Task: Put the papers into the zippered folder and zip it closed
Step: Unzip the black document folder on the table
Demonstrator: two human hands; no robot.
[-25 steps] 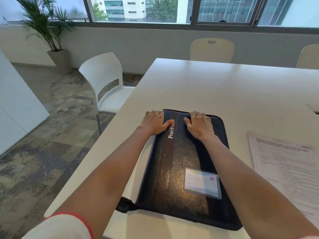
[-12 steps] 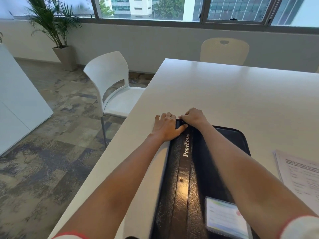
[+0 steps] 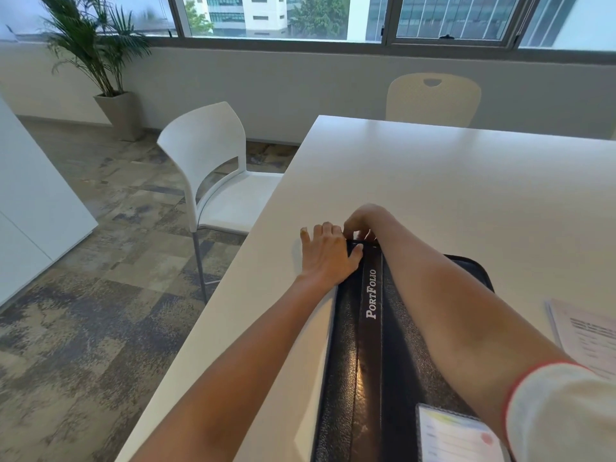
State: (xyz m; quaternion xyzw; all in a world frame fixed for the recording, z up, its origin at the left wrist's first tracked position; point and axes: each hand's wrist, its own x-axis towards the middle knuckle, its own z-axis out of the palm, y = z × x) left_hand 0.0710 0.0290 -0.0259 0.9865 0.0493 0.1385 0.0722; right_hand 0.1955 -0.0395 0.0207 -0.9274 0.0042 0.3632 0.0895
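A black zippered folder (image 3: 370, 345) marked "PortFolio" lies closed along the table's left edge, with a card pocket (image 3: 456, 435) on its near part. My left hand (image 3: 328, 253) lies flat on the folder's far left corner, fingers spread, thumb on the cover. My right hand (image 3: 363, 221) is curled over the far edge right beside it, fingertips pinched at the zip; the pull itself is hidden. A stack of printed papers (image 3: 590, 335) rests on the table to the right of the folder.
The white table (image 3: 466, 181) stretches ahead and right. A white chair (image 3: 213, 168) stands close to its left edge, a cream chair (image 3: 433, 98) at the far side. A potted plant (image 3: 103, 61) stands by the window wall.
My right hand moved left from the middle of the cover to the far left corner and curled over the edge. The camera tilted forward and left, so the papers slid mostly out of view.
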